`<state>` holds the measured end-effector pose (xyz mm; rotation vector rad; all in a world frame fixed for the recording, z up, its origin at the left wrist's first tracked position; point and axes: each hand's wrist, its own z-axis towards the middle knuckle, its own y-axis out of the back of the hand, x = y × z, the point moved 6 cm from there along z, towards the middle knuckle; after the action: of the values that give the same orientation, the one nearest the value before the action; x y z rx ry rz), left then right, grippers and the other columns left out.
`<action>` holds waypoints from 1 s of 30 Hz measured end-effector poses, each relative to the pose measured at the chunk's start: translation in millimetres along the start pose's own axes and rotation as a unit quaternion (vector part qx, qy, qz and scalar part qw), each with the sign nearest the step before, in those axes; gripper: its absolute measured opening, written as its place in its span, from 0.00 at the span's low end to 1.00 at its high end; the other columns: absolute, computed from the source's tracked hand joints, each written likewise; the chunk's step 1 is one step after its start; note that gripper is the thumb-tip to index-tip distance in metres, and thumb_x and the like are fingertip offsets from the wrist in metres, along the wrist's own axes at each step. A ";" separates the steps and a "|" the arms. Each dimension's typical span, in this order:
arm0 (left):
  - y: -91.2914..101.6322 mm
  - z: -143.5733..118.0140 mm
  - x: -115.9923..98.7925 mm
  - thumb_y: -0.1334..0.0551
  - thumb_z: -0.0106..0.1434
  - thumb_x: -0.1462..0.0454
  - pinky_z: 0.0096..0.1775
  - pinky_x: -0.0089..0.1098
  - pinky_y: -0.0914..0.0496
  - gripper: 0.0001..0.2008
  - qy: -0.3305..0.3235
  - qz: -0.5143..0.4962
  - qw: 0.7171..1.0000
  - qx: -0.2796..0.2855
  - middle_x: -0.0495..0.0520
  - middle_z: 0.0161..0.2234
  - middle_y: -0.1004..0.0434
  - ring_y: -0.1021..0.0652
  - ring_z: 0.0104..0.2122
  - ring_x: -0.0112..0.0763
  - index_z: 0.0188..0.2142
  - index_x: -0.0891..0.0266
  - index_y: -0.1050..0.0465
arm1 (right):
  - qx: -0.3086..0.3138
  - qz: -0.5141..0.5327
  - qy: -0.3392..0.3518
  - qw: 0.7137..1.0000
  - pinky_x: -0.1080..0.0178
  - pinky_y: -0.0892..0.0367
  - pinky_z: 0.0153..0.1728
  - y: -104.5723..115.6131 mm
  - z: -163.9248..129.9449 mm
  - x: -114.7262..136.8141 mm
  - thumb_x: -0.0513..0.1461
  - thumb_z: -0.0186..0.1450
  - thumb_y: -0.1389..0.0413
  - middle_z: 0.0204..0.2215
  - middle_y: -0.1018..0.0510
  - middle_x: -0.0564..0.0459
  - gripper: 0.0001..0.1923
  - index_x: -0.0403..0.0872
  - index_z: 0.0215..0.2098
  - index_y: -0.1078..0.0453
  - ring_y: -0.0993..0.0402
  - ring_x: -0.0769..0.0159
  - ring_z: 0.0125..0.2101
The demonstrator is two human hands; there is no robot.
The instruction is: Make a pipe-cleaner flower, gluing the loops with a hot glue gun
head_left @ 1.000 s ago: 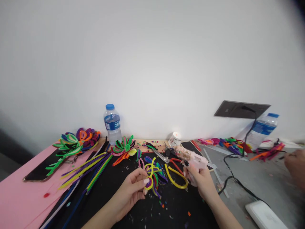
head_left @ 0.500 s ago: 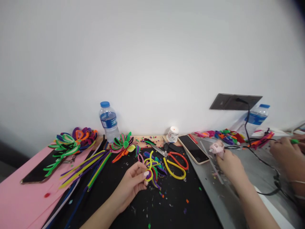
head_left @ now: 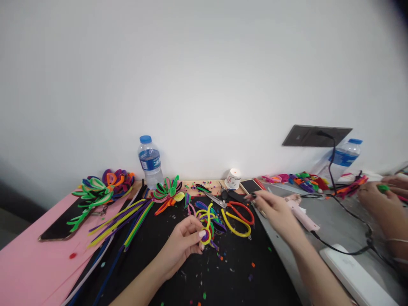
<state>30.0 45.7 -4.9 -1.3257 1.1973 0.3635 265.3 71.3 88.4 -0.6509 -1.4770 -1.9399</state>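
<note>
My left hand (head_left: 183, 243) pinches a small coiled pipe cleaner piece (head_left: 208, 239), purple in the middle with a yellow ring and a yellow end sticking up. Behind it lies a bundle of looped pipe cleaners (head_left: 218, 223) in purple, green and blue. My right hand (head_left: 274, 211) is in the air over the phone (head_left: 250, 186), covering part of it; its fingers are stretched forward and hold nothing that I can see. A pink glue gun (head_left: 304, 217) rests on the grey surface just right of that hand. Red-handled scissors (head_left: 244, 213) and a bent yellow pipe cleaner (head_left: 234, 231) lie between my hands.
Pipe cleaner flowers (head_left: 95, 191), a dark phone (head_left: 60, 223) and loose pipe cleaners (head_left: 119, 219) are at left. A water bottle (head_left: 150, 163) and paper cup (head_left: 232, 178) stand by the wall. The glue gun's cord (head_left: 347, 254) crosses the right side, near another person's hand (head_left: 379, 202).
My right hand has let go of the glue gun, which now lies on the grey surface, and has moved left over the phone. My left hand still holds the coiled pipe cleaner.
</note>
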 end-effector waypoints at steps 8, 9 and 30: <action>-4.4 -0.4 3.6 0.35 0.54 0.66 0.20 0.19 0.35 0.08 0.017 0.011 0.999 0.032 0.46 0.23 0.31 0.30 0.19 0.18 0.28 0.64 0.34 | 0.131 0.293 0.018 0.947 0.67 0.39 0.27 -88.8 4.3 37.2 0.43 0.61 0.46 0.22 0.26 0.53 0.13 0.44 0.31 0.24 0.34 0.68 0.24; -4.9 -0.3 3.8 0.35 0.54 0.66 0.20 0.19 0.35 0.08 0.021 0.010 0.999 0.035 0.46 0.23 0.31 0.30 0.19 0.18 0.28 0.64 0.34 | 0.134 0.308 0.012 0.942 0.67 0.38 0.27 -91.2 2.8 34.2 0.43 0.60 0.46 0.23 0.26 0.53 0.12 0.44 0.31 0.24 0.34 0.68 0.24; -4.8 1.6 9.0 0.34 0.53 0.66 0.21 0.20 0.35 0.08 0.042 0.019 0.998 0.038 0.46 0.23 0.30 0.29 0.18 0.18 0.28 0.64 0.34 | 0.134 0.330 0.000 0.935 0.66 0.39 0.31 -93.0 -2.0 23.3 0.37 0.57 0.43 0.27 0.26 0.53 0.04 0.44 0.27 0.29 0.33 0.67 0.29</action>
<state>38.3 42.1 -10.1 -1.2649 1.2956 0.2896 182.2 83.3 42.1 -0.8793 -1.2705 -1.2007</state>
